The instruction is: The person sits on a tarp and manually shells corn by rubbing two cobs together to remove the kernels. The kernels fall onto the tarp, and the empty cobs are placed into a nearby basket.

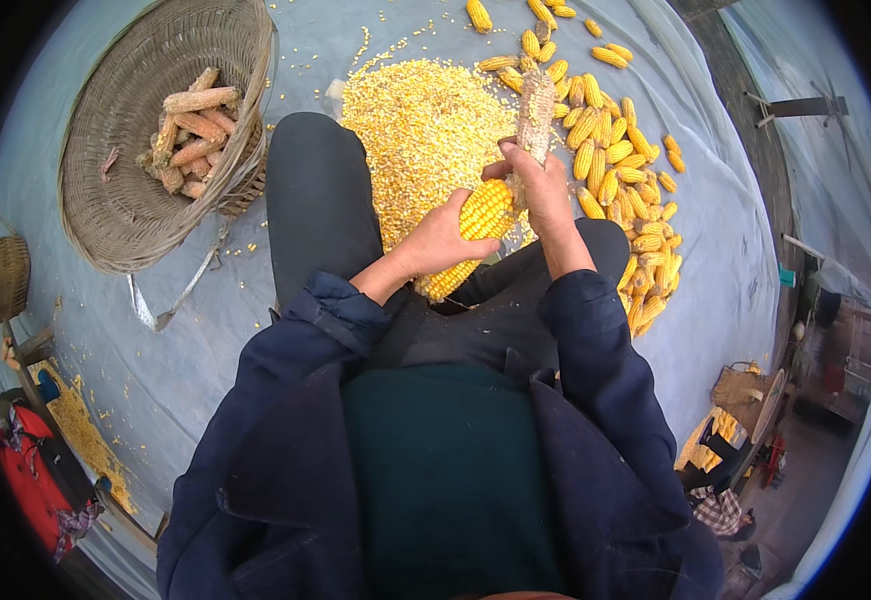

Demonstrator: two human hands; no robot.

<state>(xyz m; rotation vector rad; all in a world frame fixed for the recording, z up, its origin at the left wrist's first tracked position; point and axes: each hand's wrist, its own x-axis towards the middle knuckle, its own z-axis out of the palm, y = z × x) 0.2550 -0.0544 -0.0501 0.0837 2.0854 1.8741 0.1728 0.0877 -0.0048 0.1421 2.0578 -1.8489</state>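
Note:
My left hand (439, 236) grips a yellow corn ear (485, 212) with its kernels still on, held tilted over my lap. In my right hand (540, 184) is a bare, pale corncob (536, 112), pointing up and away from me. The lower end of the cob meets the upper side of the ear, and my fingers partly hide where they touch. Beyond my hands, between my knees, lies a heap of loose corn kernels (428, 127). To the right of it spreads a pile of unshelled corn ears (608, 154).
A woven basket (116, 97) at the left leans towards me, with several stripped cobs (195, 135) inside. Its white strap (148, 306) trails on the grey sheet (202, 390). Another basket (739, 390) and a person in a checked sleeve (719, 510) appear at lower right; someone in red (30, 480) at lower left.

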